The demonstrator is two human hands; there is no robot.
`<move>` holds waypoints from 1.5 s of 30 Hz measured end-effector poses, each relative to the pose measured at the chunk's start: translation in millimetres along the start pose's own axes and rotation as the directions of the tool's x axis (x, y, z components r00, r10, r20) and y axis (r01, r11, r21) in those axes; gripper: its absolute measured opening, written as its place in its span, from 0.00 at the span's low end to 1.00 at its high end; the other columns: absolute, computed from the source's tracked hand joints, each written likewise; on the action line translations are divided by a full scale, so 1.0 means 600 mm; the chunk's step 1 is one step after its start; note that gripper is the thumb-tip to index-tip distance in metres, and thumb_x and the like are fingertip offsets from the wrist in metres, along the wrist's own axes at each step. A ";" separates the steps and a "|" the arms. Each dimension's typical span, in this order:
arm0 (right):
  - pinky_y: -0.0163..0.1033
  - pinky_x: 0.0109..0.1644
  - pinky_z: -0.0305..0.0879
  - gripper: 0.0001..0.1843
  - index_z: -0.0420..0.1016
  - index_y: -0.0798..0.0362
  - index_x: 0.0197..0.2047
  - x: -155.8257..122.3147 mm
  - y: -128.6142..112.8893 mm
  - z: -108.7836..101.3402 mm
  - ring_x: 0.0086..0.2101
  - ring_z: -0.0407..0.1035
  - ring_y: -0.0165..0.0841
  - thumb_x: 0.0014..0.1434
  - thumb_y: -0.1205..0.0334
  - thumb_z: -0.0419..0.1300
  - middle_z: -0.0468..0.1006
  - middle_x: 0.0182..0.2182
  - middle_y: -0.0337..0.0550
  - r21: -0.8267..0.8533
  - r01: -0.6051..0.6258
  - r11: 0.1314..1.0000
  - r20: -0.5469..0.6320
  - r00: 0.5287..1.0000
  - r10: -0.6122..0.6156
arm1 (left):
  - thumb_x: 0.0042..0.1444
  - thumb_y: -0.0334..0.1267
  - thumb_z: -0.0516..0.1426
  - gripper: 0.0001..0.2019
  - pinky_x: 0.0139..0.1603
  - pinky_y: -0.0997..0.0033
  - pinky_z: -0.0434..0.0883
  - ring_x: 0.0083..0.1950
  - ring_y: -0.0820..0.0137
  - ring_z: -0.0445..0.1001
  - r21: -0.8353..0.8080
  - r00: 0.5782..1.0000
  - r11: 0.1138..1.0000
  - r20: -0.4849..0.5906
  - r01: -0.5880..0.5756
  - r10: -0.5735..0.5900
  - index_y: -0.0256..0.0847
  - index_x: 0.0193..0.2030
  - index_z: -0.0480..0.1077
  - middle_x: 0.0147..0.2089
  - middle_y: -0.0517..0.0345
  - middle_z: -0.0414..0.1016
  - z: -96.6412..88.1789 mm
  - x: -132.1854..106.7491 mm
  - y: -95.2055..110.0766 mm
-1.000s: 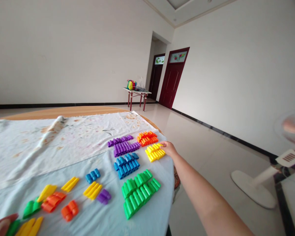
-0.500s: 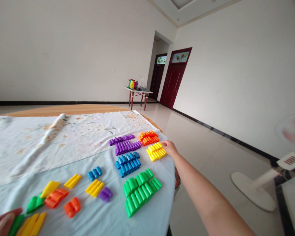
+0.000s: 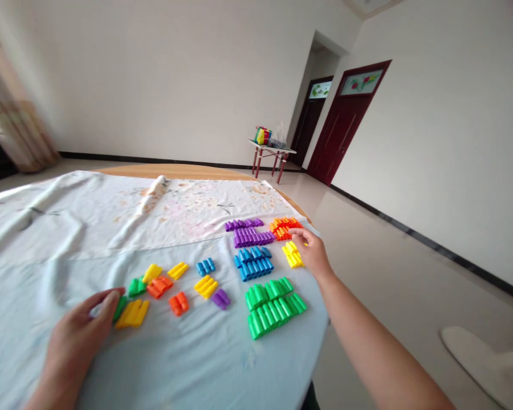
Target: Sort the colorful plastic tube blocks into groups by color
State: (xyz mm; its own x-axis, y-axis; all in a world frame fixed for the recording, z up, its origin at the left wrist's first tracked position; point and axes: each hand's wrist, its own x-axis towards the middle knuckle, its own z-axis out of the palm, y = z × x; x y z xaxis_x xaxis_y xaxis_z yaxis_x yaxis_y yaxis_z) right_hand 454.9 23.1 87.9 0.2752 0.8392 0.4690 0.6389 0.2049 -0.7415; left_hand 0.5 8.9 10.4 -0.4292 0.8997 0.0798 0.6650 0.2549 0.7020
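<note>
Several glossy yellow tubes (image 3: 291, 254) lie by right hand (image 3: 311, 249), green piece (image 3: 119, 309) at left hand (image 3: 81, 327); grips unclear.

The right hand (image 3: 311, 250) partly hides the far yellow pieces (image 3: 292, 255), the left hand (image 3: 79, 333) a green piece (image 3: 119, 309). At right, a blurred white stand (image 3: 474, 356) is cut off. Contents of the clear bag (image 3: 279, 136) are indistinct.

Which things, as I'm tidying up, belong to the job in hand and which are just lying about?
Likely in use:
Green piece by left hand
Yellow rows, orange rows by right hand
Purple rows, blue rows, green rows
Smaller coloured groups

Likely just lying about:
Colourful bag, clear bag on far table
White base, lower right
</note>
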 end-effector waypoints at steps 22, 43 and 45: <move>0.48 0.51 0.60 0.16 0.72 0.49 0.48 -0.198 -0.150 0.262 0.48 0.64 0.41 0.56 0.68 0.57 0.74 0.45 0.47 -0.255 0.351 0.901 0.476 0.857 -0.199 | 0.48 0.55 0.50 0.24 0.35 0.68 0.66 0.35 0.63 0.73 -0.100 1.000 0.995 -0.004 -0.019 0.019 0.42 0.42 0.76 0.32 0.55 0.78 -0.006 -0.015 0.004; 0.49 0.50 0.57 0.15 0.72 0.48 0.47 -0.195 -0.144 0.250 0.46 0.64 0.40 0.56 0.56 0.59 0.76 0.41 0.43 -0.281 0.333 0.900 0.506 0.848 -0.156 | 0.45 0.57 0.51 0.22 0.33 0.69 0.67 0.36 0.61 0.74 0.001 0.998 0.998 -0.003 0.063 -0.063 0.50 0.41 0.76 0.28 0.63 0.78 -0.004 0.006 -0.007; 0.49 0.51 0.57 0.15 0.73 0.47 0.46 -0.195 -0.146 0.247 0.46 0.64 0.40 0.55 0.56 0.60 0.77 0.41 0.41 -0.258 0.352 0.900 0.519 0.836 -0.178 | 0.45 0.57 0.52 0.20 0.32 0.69 0.67 0.36 0.61 0.75 -0.028 0.999 0.999 -0.041 0.021 -0.023 0.51 0.38 0.77 0.28 0.64 0.78 0.001 0.011 -0.017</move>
State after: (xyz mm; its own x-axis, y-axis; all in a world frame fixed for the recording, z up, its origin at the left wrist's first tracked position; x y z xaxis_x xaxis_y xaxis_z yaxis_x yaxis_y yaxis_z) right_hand 260.1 -18.6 26.9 -0.2571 0.9264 0.2751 0.8571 0.3501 -0.3778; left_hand -8.7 12.7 3.2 -0.4690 0.8783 0.0931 0.6380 0.2640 0.7234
